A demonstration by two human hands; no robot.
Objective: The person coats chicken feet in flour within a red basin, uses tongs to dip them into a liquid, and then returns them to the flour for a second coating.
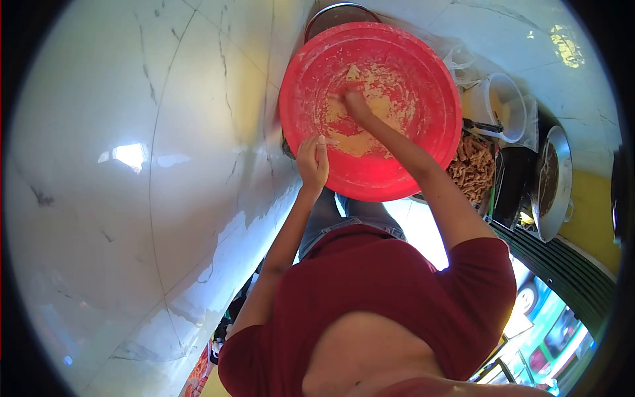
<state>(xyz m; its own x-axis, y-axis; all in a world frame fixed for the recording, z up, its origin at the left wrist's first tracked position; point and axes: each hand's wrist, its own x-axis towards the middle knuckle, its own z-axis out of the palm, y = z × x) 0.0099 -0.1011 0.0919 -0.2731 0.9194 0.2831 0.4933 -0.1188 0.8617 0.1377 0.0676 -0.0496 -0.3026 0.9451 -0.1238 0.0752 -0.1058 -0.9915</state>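
A large round red basin (430, 132) holds pale yellow, crumbly flour or dough, spread over its bottom and smeared up the sides. My left hand (313, 162) rests at the basin's lower left rim, thumb up and fingers over the edge. Inside the basin, my right hand (356, 102) is down in the yellow mixture (380, 109) near the middle. Its fingers are blurred, and whether they hold any of the mixture cannot be made out.
Right of the basin lie a heap of brown fried strips (473, 169), a clear plastic tub (506, 109) and a large metal pan (552, 182). A marbled tile wall (198, 165) stands close on the left. A metal rim (340, 8) shows behind the basin.
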